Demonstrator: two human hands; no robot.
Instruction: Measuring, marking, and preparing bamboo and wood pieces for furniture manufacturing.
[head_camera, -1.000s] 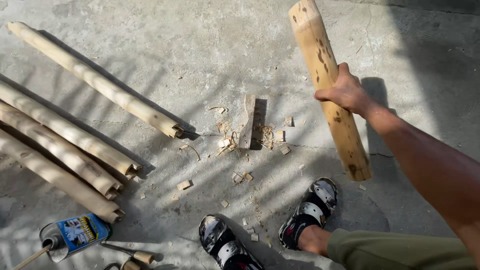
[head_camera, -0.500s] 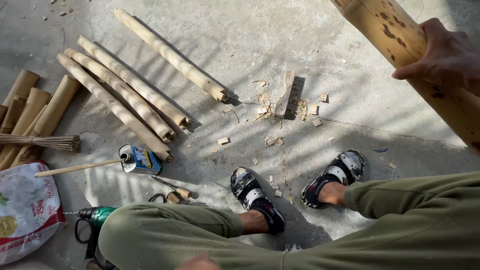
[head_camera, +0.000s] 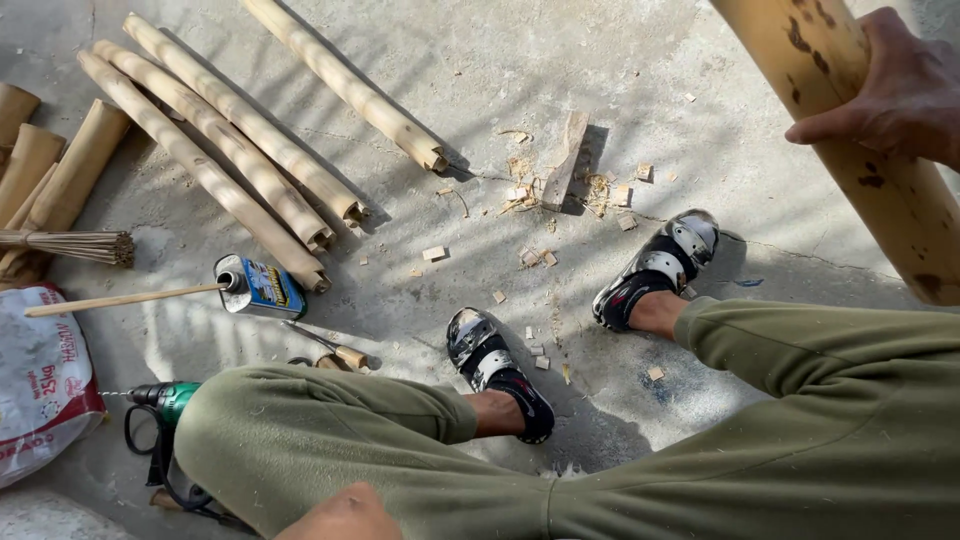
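Right hand (head_camera: 885, 85) clamps the thick bamboo pole (head_camera: 850, 130), raised over the concrete floor's (head_camera: 480, 60) right edge; left hand (head_camera: 345, 515), resting on the knee, grip unclear. Pole-handling step; setting it down needs control.

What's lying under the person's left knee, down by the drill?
The green drill with its black cord pokes out from under the left knee. The drill's rear and the rest of the cord are covered by the trouser leg.
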